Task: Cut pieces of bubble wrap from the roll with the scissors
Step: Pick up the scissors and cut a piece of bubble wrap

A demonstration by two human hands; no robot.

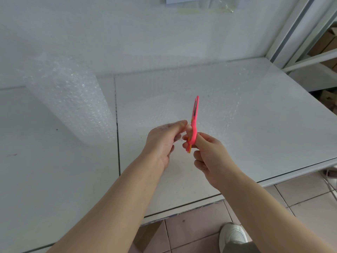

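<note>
your right hand (206,154) gripped the scissors (194,114), blades pointing away from you; your left hand (162,141) curled beside them, grip unclear.

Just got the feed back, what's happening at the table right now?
A person is working at the white table. The right hand grips pink scissors, blades nearly closed and pointing away. The left hand, close beside them, seems to pinch the near edge of the bubble wrap sheet, which is spread across the table from the roll on the left. The wrap is clear, so I cannot tell how far any cut runs.
</note>
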